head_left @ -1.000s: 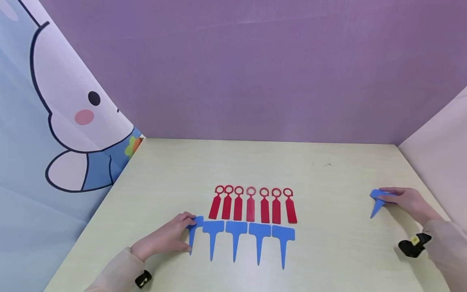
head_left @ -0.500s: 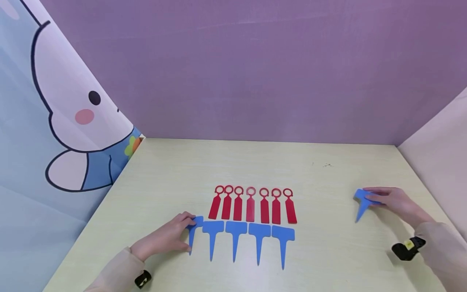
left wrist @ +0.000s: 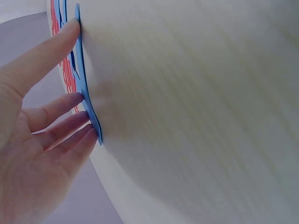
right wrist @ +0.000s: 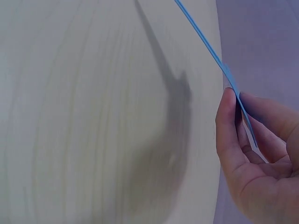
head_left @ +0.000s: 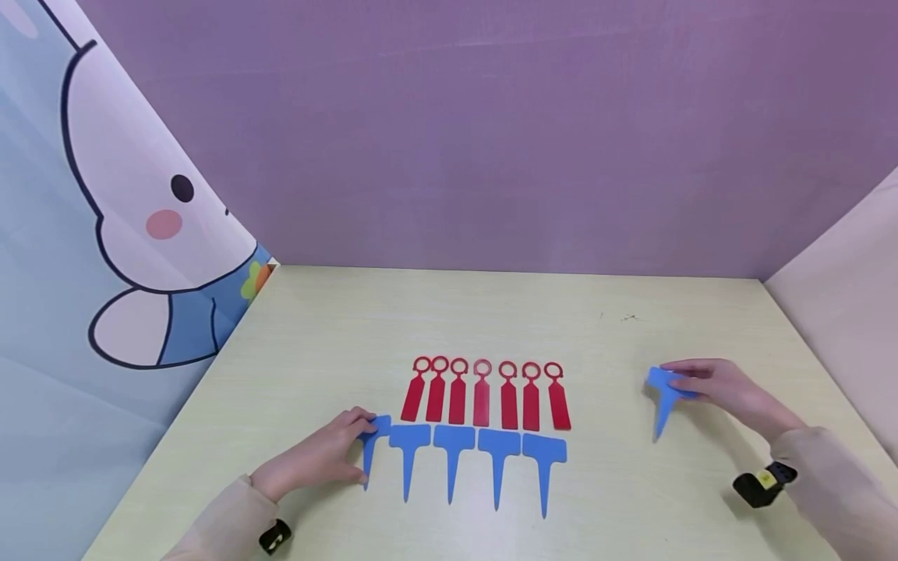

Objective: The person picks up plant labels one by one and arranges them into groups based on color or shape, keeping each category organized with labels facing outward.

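My right hand (head_left: 733, 393) pinches a blue T-shaped plant label (head_left: 661, 401) by its head, with the pointed stem hanging down. The right wrist view shows this label edge-on (right wrist: 201, 35) between thumb and fingers, lifted off the table and casting a shadow. At the left end of a row of matching blue labels, my left hand (head_left: 323, 456) touches the end label (head_left: 370, 448). In the left wrist view, its fairly straight fingers rest at the label's head (left wrist: 93, 119) and the thumb near the stem's tip. Several more blue labels (head_left: 454, 460) lie side by side, stems toward me.
A row of several red ring-topped tags (head_left: 481, 401) lies just behind the blue labels on the pale wooden table (head_left: 337, 319). A purple wall (head_left: 491, 140) stands at the back, with a cartoon-printed cloth (head_left: 140, 234) at the left and a pale panel (head_left: 849, 312) at the right.
My right hand has moved left with the blue plant label, toward the rows. The left hand and the laid-out labels and tags have kept their places.
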Tool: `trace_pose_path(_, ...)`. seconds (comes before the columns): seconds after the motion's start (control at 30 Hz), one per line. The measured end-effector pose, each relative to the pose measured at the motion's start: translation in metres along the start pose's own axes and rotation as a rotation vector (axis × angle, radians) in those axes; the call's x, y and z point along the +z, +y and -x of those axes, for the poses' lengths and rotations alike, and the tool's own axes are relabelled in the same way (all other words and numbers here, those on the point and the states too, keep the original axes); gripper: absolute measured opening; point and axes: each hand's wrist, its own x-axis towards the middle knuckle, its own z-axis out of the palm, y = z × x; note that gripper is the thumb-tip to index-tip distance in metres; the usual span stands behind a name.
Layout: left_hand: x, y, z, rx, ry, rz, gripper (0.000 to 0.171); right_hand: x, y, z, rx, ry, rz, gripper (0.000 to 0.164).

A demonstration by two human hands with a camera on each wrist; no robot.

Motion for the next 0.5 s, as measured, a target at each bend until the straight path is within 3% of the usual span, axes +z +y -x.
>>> trace_pose_path(0.5,0.001,0.000,0.000,0.001,0.001,-0.002,0.064,0.030,-0.015,0.002,-0.035,-0.040,0.041,0.050)
